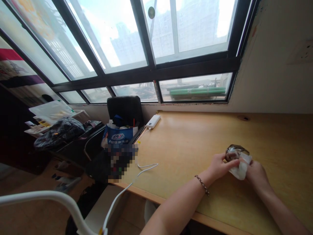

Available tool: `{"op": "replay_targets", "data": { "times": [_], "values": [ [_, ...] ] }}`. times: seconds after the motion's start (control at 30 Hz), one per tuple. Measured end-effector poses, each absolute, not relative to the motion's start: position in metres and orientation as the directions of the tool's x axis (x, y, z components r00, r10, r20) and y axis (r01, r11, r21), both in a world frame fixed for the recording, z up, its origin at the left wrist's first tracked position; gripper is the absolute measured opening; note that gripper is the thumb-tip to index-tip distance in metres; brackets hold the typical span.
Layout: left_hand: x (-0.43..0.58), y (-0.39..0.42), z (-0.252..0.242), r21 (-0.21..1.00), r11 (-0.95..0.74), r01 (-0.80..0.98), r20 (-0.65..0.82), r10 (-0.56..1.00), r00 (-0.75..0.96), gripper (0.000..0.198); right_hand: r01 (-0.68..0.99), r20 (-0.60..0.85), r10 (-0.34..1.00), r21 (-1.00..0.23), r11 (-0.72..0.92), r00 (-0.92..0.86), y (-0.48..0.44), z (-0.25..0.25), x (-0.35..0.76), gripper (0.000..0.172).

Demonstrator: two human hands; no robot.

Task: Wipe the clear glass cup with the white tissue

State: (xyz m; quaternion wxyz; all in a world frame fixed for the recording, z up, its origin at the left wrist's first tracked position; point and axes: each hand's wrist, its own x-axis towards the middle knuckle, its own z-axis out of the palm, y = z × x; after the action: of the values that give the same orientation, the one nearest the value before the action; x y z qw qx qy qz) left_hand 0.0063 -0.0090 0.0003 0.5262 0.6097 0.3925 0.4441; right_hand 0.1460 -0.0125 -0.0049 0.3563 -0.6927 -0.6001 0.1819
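Note:
Over the right part of the wooden desk (186, 143), both hands meet around a brown see-through glass vessel (236, 149); its exact kind is unclear. My left hand (220, 166), with a chain bracelet on the wrist, is closed on the vessel's left side, thumb across its front. A white tissue (241, 169) is pressed against the glass and hangs below it. My right hand (256, 174) is closed on the tissue at the vessel's right side, its fingertips partly hidden.
A white power bank (153, 121) with a white cable (146, 167) lies at the desk's left edge. Left of the desk, a black chair (125, 109) holds a blue bag (119, 135). A white curved tube (49, 195) crosses the lower left.

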Motion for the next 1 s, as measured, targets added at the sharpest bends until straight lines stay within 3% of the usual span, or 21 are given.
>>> {"op": "replay_targets", "data": {
  "times": [0.1,0.43,0.57,0.7,0.93,1.0],
  "values": [
    [0.004,-0.009,0.001,0.997,-0.083,0.005,0.078,0.960,0.268,0.047,0.768,0.206,0.945,-0.637,-0.066,0.252,-0.014,-0.002,0.150,0.049],
    [0.002,-0.006,-0.001,0.998,-0.019,0.064,0.009,0.988,0.155,0.056,0.902,0.556,0.828,-0.389,0.188,0.067,-0.019,-0.008,0.147,0.049],
    [0.002,-0.004,-0.006,0.999,-0.004,0.050,-0.003,0.991,0.136,0.059,0.921,0.633,0.774,-0.314,0.229,0.024,-0.019,-0.012,0.149,0.049],
    [0.002,-0.004,-0.008,0.999,0.000,0.051,-0.007,0.991,0.131,0.063,0.893,0.594,0.804,-0.378,0.243,0.033,-0.017,-0.010,0.148,0.046],
    [0.002,-0.004,-0.014,0.981,-0.144,0.130,0.122,0.979,0.161,0.065,0.754,0.281,0.951,-0.650,0.092,0.126,-0.015,-0.002,0.148,0.037],
    [0.003,-0.005,-0.012,0.968,-0.215,0.126,0.191,0.965,0.181,0.063,0.692,0.262,0.947,-0.719,0.063,0.186,-0.011,-0.009,0.152,0.035]
  ]
}}
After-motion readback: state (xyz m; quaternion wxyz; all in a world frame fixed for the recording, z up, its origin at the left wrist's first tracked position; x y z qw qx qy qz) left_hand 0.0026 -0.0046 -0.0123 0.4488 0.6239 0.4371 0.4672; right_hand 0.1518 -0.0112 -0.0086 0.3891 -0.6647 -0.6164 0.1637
